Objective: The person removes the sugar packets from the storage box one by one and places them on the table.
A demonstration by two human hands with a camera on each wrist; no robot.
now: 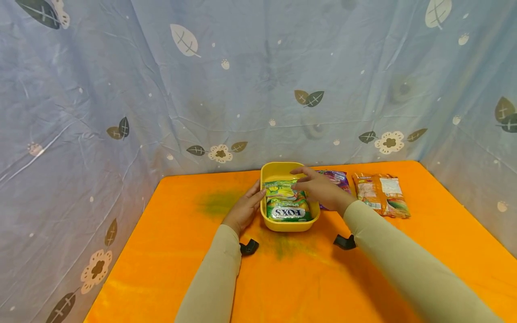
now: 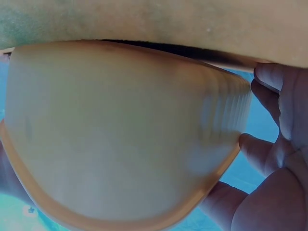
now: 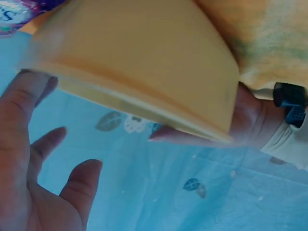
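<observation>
A yellow plastic tub (image 1: 294,227) stands on the orange cloth in the head view. Inside it lies a green Fox's Spring Tea candy bag (image 1: 287,202), its print upside down to me. My left hand (image 1: 245,207) holds the tub's left side, thumb over the rim and fingers along the outer wall; the left wrist view shows those fingers (image 2: 257,151) against the wall. Over the tub's right rim reaches my right hand (image 1: 321,188), its fingers spread above the bag. In the right wrist view, these fingers (image 3: 21,96) are apart, one near the rim.
Right of the tub, partly behind my right hand, lies a purple packet (image 1: 337,178). Further right is an orange packet (image 1: 381,195). A patterned blue curtain (image 1: 250,89) hangs behind and beside the orange tabletop (image 1: 291,282).
</observation>
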